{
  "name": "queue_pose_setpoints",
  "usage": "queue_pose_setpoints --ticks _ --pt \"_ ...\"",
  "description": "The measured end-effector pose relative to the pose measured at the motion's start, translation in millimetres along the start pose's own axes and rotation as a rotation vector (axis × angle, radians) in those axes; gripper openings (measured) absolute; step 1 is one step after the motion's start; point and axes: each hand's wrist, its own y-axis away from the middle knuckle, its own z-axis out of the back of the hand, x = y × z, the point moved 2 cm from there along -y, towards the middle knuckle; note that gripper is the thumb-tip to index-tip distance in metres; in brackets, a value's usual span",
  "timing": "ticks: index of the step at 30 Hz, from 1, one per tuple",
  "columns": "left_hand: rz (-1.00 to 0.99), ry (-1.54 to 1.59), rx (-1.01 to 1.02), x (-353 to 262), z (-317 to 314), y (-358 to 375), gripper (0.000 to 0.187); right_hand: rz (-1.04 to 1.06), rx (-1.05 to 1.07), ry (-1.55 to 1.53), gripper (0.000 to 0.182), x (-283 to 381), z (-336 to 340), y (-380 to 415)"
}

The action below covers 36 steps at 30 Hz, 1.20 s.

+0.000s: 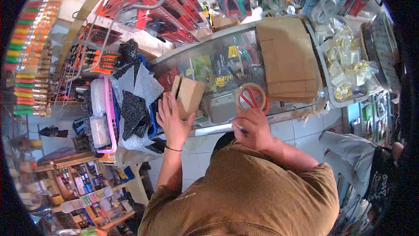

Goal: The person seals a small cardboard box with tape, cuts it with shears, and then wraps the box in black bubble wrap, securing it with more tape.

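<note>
On the left part of the glass counter stands a small brown cardboard box (189,97). My left hand (173,120), fingers spread, rests against the box's near left side. A roll of tape (238,100) lies near the counter's front edge, with red-handled scissors (251,98) showing inside its ring. Just in front of the roll is my right hand (253,129), its fingers curled together; what they hold, if anything, is too small to make out.
Flattened cardboard (288,61) covers the counter's right part. A pink-rimmed basket (114,127) with bubble wrap stands at the left. Packaged tools hang above the counter's far side. A metal tray (349,98) of bagged fittings is at the right. Another person's leg (349,153) shows at lower right.
</note>
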Motion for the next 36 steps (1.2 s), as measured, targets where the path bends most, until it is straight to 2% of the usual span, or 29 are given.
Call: queue_pose_setpoints --ticks 1,3,5,6,7,8,9,11,13,14,15,17,19,20,21,23,24,29,31,32,36 --pt "-0.020 -0.055 -0.067 -8.4 6.1 4.4 0.090 -0.015 -0.007 -0.015 0.024 -3.5 2.2 -1.0" --pt "0.000 -0.051 -0.073 -33.4 4.7 19.5 0.085 -0.055 -0.009 0.186 0.025 -10.4 7.4 -5.5" --pt "-0.076 0.223 -0.232 -48.7 -4.1 44.4 0.073 -0.088 0.016 0.248 0.027 -16.7 7.8 -0.9" --pt "-0.076 0.221 -0.229 -55.0 -7.3 54.4 0.073 -0.115 0.082 0.320 0.028 -15.8 11.0 -0.8" --pt "-0.088 0.318 -0.191 -61.7 -10.7 61.6 0.064 -0.136 0.147 0.398 0.029 -15.9 14.3 -1.2" --pt "-0.101 0.418 -0.162 -67.2 -14.2 66.1 0.056 -0.126 0.145 0.409 0.029 -18.0 14.2 -0.1" --pt "-0.100 0.426 -0.179 -69.4 -19.0 70.1 0.056 -0.129 0.163 0.496 0.030 -22.0 9.5 2.8" --pt "-0.068 0.707 -0.070 -68.6 -30.6 73.9 0.046 -0.118 0.169 0.593 0.031 -29.4 5.2 4.3" --pt "-0.113 0.681 -0.100 -69.1 -29.2 72.3 0.043 -0.019 0.396 0.798 0.031 -36.8 0.6 7.1" --pt "-0.085 0.744 -0.047 -69.3 -29.9 70.4 0.043 -0.009 0.391 0.804 0.031 -38.4 -2.9 6.6" --pt "-0.053 0.810 0.001 -70.5 -31.5 67.7 0.043 -0.039 0.357 0.734 0.030 -40.1 -4.1 3.3" --pt "-0.043 0.769 -0.048 -69.3 -25.3 64.4 0.043 -0.049 0.343 0.657 0.029 -35.9 -3.1 2.3" --pt "0.007 0.889 -0.133 -69.2 -14.1 59.9 0.041 -0.257 0.363 0.167 0.029 -20.5 8.1 -4.3" --pt "0.098 1.103 -0.094 -63.9 -23.8 63.4 0.044 -0.049 0.240 0.239 0.034 -12.2 12.1 -7.5" --pt "0.105 1.106 -0.101 -65.4 -19.3 64.5 0.044 -0.041 0.248 0.240 0.034 -6.2 15.7 -8.2" --pt "0.134 1.315 -0.142 -69.7 -4.8 62.4 0.051 -0.407 0.470 -0.377 0.033 1.2 16.0 -2.4" --pt "0.097 1.341 -0.086 -68.5 -5.2 64.3 0.054 -0.324 0.367 -0.471 0.032 7.6 14.1 3.1" --pt "-0.017 1.278 0.060 -73.8 5.6 60.7 0.050 -0.290 0.362 -0.504 0.032 22.2 17.2 17.6" --pt "-0.073 1.239 0.138 -78.1 8.6 55.3 0.045 -0.331 0.433 -0.526 0.033 21.2 20.8 21.1" --pt "-0.084 1.239 0.146 -81.3 8.7 54.1 0.045 -0.304 0.370 -0.517 0.032 21.6 23.0 21.4" --pt "0.037 1.409 0.191 -89.9 10.3 52.4 0.039 -0.271 0.363 -0.460 0.032 19.5 26.4 23.0"
